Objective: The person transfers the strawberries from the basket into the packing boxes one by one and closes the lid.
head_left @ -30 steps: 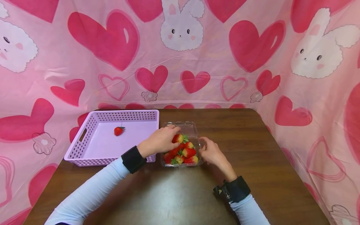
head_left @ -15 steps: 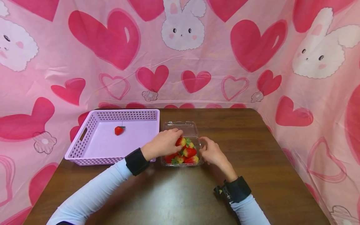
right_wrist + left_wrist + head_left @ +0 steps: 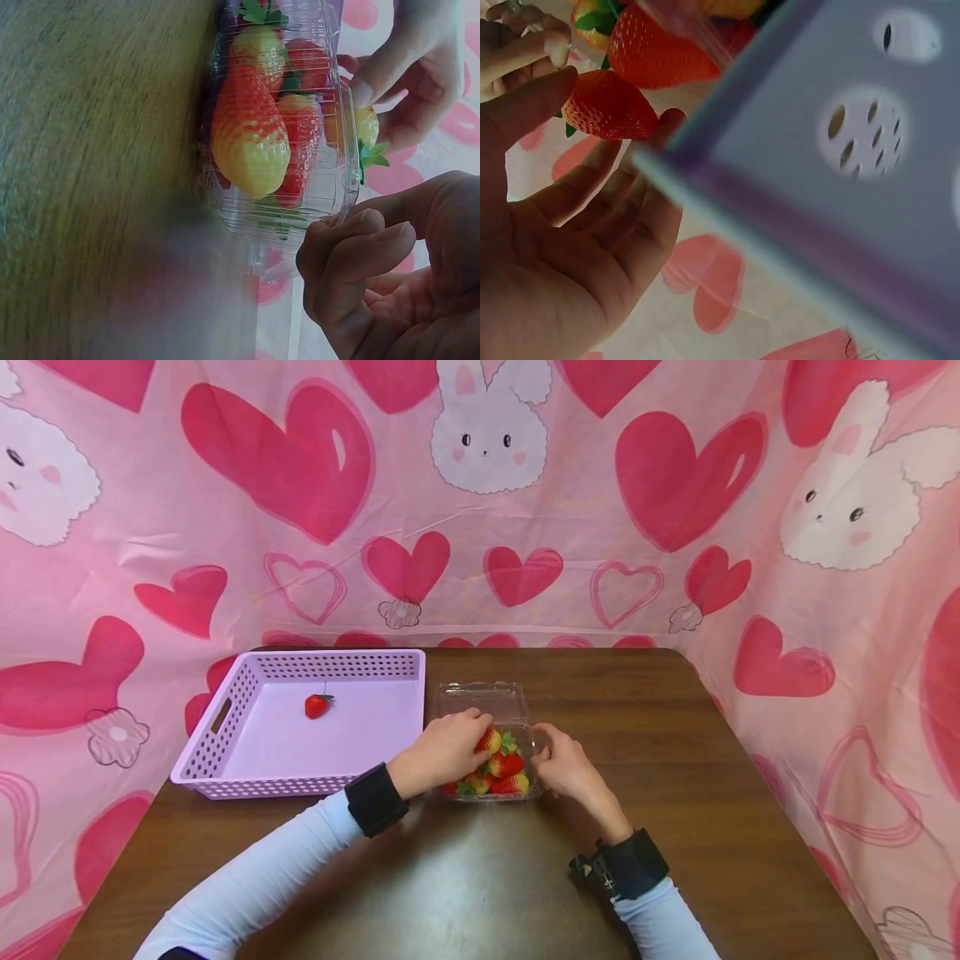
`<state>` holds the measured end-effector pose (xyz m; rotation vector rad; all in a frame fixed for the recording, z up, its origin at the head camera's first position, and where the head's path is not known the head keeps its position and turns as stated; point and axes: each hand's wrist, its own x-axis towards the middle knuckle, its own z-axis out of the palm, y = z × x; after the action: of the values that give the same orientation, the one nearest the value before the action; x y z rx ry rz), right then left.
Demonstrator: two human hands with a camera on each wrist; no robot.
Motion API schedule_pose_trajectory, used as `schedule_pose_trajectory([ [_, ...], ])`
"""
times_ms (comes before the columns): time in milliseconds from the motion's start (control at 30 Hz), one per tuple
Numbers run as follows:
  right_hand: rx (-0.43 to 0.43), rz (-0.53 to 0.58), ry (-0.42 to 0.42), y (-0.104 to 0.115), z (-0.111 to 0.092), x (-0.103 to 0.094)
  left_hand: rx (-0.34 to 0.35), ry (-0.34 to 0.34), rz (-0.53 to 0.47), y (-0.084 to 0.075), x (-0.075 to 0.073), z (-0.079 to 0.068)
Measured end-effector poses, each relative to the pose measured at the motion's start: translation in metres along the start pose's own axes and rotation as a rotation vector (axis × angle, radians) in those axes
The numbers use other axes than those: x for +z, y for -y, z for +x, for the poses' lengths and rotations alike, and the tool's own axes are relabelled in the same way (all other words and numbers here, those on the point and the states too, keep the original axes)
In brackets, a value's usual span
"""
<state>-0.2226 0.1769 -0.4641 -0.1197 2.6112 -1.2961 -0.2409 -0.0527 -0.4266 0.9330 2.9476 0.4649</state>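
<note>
My left hand (image 3: 442, 747) holds a strawberry (image 3: 609, 105) between thumb and fingers, above the other fruit in a clear plastic box (image 3: 487, 797). In the right wrist view, this red and yellow strawberry (image 3: 362, 127) with green leaves shows at the box's rim. Several strawberries (image 3: 510, 783) lie in the box, partly covered by my left hand. At the box's right side, my right hand (image 3: 566, 764) pinches its rim between thumb and curled fingers. The box's lid (image 3: 480, 697) stands open at the back.
A lilac basket (image 3: 300, 787) with perforated walls stands left of the box, close beside it. One strawberry (image 3: 317, 706) lies inside it. A brown wooden table (image 3: 645, 710) carries everything, with a pink heart-patterned cloth (image 3: 465, 518) hanging behind and at the sides.
My left hand has moved a little to the right and nearer over the box, with the strawberry in its fingers. My right hand stays at the box's side.
</note>
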Motion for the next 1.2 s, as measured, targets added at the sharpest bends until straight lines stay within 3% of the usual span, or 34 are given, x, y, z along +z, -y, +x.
schedule_pose_trajectory([
  [333,0.003,-0.001,0.004,-0.001,0.0,0.0,-0.016,-0.002,-0.003,-0.002,0.01,0.001],
  [1200,-0.007,0.009,0.003,-0.001,-0.001,0.001,-0.021,-0.017,-0.094,0.005,0.019,0.006],
])
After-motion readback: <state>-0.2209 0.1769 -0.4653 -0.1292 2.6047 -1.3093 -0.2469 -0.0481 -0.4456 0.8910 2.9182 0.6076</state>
